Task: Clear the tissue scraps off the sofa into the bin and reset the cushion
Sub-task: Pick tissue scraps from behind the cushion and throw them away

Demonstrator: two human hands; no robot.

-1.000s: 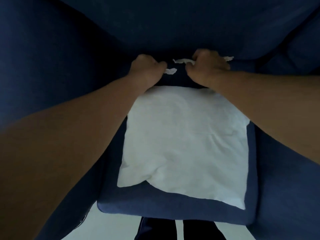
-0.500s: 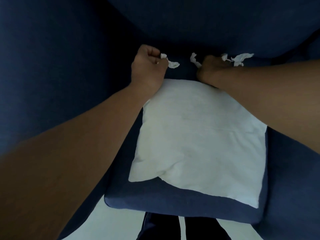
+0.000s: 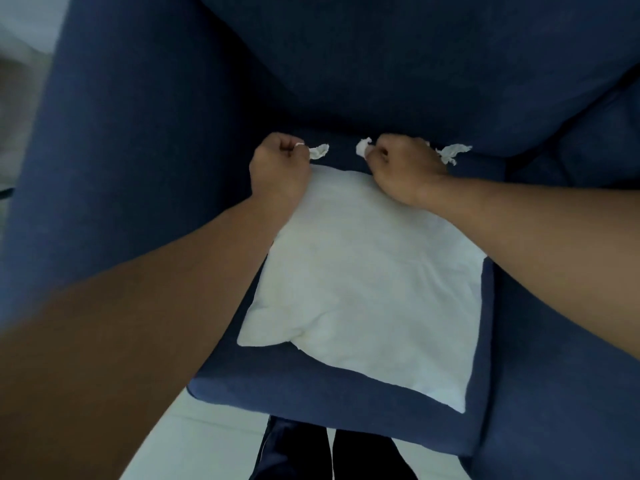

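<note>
A white square cushion (image 3: 367, 282) lies flat on the dark blue sofa seat (image 3: 346, 403). Both fists hover over the cushion's far edge, near the crease under the backrest. My left hand (image 3: 278, 164) is closed around a white tissue scrap (image 3: 318, 151) that sticks out to its right. My right hand (image 3: 403, 168) is closed on tissue scraps: one white end (image 3: 363, 147) pokes out on its left and a longer twisted strip (image 3: 452, 153) trails out on its right. The bin is not in view.
The sofa's backrest (image 3: 381, 64) rises behind the hands and its left armrest (image 3: 121, 150) stands close to my left forearm. Pale floor (image 3: 207, 441) and my dark trouser legs (image 3: 332, 452) show below the seat's front edge.
Both fists have lifted off the seat crease with scraps gripped in them and drawn slightly back over the cushion's far edge. My head has shifted, so the sofa's left side shows more.
</note>
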